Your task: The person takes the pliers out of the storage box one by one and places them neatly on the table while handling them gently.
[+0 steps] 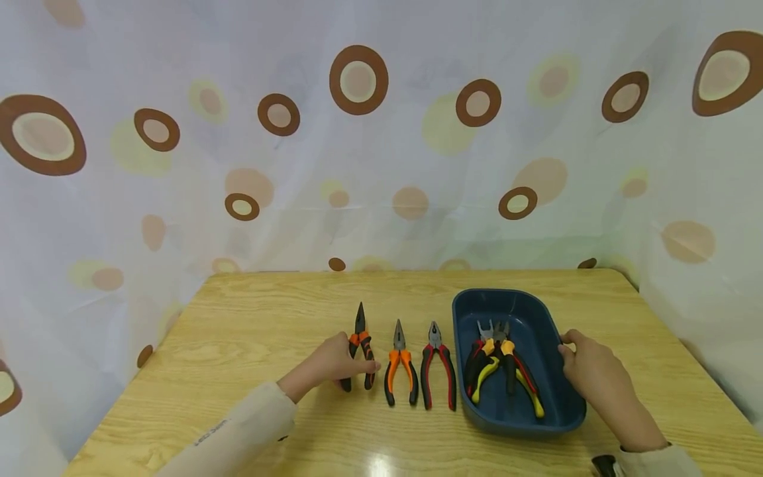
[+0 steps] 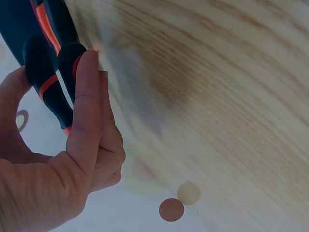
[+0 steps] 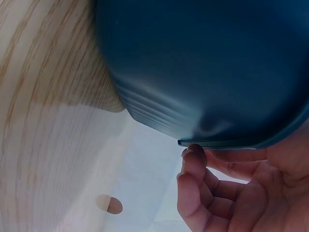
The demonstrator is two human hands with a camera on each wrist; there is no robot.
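My left hand grips black-and-orange long-nose pliers by the handles, thumb on one side and fingers on the other. Their dark tip points away from me. The left wrist view shows the handles between thumb and straight fingers. At the right, my right hand pinches the side rim of a dark blue plastic bin. In the right wrist view, fingertips sit right at the bin's edge. Several pliers with red, black and yellow handles lie inside the bin, partly overlapping.
Between the left hand and the bin lie orange-handled long-nose pliers and red-and-black combination pliers, side by side. Everything rests on a light wood table. A white curtain with brown and yellow spots hangs behind and around it.
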